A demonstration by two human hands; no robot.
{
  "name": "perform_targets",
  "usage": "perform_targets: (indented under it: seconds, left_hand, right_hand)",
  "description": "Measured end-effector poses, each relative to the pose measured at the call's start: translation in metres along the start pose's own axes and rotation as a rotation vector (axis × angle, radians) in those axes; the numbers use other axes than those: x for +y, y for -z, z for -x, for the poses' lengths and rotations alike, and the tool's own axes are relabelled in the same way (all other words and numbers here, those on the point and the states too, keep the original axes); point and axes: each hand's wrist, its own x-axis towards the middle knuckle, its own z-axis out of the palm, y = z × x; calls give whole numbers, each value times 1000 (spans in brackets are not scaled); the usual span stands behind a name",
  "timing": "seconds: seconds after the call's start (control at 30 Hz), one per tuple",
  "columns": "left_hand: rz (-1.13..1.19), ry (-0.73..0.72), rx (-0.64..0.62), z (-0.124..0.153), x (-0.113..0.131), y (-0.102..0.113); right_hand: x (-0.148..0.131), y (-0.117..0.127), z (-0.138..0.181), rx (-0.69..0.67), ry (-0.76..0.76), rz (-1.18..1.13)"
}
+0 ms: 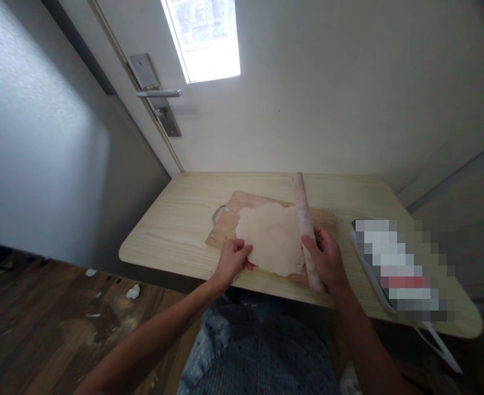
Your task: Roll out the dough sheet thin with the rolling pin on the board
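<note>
A wide, thin sheet of dough (270,236) with a wavy edge covers most of a wooden cutting board (221,227). At the dough's near left corner, my left hand (234,258) has its thumb and fingers closed on the edge. My right hand (326,255) grips a wooden rolling pin (303,211) by its nearer half, thumb on top. The pin lies along the right side of the dough, pointing away from me, and hides part of that edge. The fingertips under the pin are partly hidden.
The board rests on a light wooden table (168,219) against a pale door with a metal handle (159,94). To the right lies a flat device (373,274), its screen blurred, with a white cable (443,348). White scraps (133,292) litter the floor at left.
</note>
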Motion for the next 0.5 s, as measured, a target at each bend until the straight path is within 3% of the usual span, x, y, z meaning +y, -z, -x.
perform_targets:
  seconds: [0.07, 0.2, 0.27, 0.3, 0.37, 0.43, 0.5]
  left_hand:
    - [-2, -8, -34, 0, 0, 2]
    - [27, 104, -260, -1, 8, 16]
    - [20, 136, -306, -3, 13, 27]
    - [-11, 112, -281, -5, 14, 34]
    - [-147, -32, -105, -11, 15, 46]
    - [-360, -275, 148, -19, 11, 57]
    - [-593, -510, 281, -28, 3, 63]
  right_hand:
    - [0, 0, 0, 0, -2, 0]
    - [-1, 0, 0, 2, -5, 1]
    - [-2, 0, 0, 2, 1, 4]
    - [-2, -1, 0, -2, 5, 2]
    - [-2, -1, 0, -15, 9, -11]
    - [-2, -1, 0, -22, 2, -21]
    - [-2, 0, 0, -13, -14, -20]
